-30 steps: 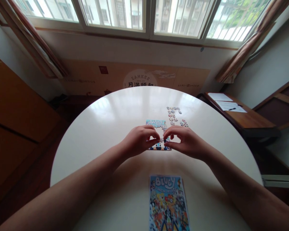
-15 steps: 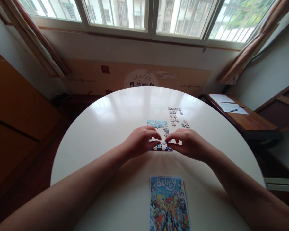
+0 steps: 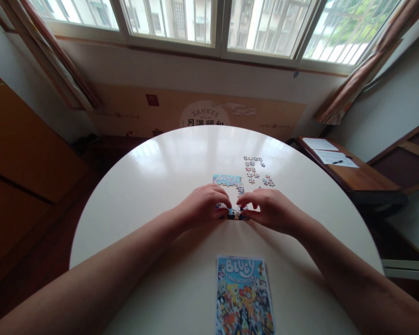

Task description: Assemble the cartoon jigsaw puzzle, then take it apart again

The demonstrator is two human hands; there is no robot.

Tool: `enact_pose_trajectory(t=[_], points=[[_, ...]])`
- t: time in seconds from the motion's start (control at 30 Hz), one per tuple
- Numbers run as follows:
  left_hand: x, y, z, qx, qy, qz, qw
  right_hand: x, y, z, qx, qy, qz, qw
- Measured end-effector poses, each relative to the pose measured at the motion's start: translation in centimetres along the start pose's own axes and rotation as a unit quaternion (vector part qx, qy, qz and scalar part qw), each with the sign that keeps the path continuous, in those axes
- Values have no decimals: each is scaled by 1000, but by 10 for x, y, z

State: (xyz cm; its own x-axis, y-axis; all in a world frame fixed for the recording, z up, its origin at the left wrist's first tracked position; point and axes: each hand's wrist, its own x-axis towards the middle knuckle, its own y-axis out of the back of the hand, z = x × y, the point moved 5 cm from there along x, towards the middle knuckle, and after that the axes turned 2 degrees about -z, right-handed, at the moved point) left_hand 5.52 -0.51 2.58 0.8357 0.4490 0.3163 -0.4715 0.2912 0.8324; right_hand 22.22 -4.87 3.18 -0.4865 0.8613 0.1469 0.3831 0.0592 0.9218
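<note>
A partly assembled jigsaw puzzle [image 3: 227,178] lies on the white table, its blue top strip lettered BLUEY, with a bare gap inside its border. Over its left side rests my left hand [image 3: 205,203], thumb and fingers curved but apart, fingertips at the lower part of the puzzle. My right hand [image 3: 274,208] is at the lower right side, thumb and index finger closing on a small dark puzzle piece [image 3: 241,209]. The fingers partly cover that piece and the puzzle's sides. Nearer to me lies a printed picture sheet [image 3: 245,293] with the same BLUEY title.
Loose puzzle pieces [image 3: 252,168] lie in a cluster beyond my right hand, with a smaller group [image 3: 268,181] beside them. The round white table [image 3: 143,186] has a curved edge. At the right stands a wooden desk [image 3: 366,174] with papers [image 3: 335,157] and a pen.
My left thumb and fingertips have drawn slightly left and down on the puzzle. My right fingertips have shifted a little toward the puzzle's lower edge. The loose pieces stay put.
</note>
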Motion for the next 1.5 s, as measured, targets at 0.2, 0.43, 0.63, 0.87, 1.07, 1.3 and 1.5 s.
enact_pose_trajectory(t=[0.2,0.43,0.63,0.87,1.07,1.3,1.5], points=[[1,-3,-1,-5,-14,-2,1000,1,-5,-4,8,37,-7,999],[1,-3,1,14,-20,-6,1000,2,-5,-10,-22,37,-8,999],[0,-3,2,40,-20,-10,999,0,-5,-15,-63,42,11,997],[0,-2,5,55,-32,-14,998,0,-1,-18,-72,32,-6,997],[0,0,8,58,-29,-17,998,-1,3,-16,-15,5,-28,999],[-2,4,9,81,-22,-33,996,-6,25,6,9,-30,43,999],[-3,2,8,93,-24,-50,994,-5,18,3,17,-31,-30,999]])
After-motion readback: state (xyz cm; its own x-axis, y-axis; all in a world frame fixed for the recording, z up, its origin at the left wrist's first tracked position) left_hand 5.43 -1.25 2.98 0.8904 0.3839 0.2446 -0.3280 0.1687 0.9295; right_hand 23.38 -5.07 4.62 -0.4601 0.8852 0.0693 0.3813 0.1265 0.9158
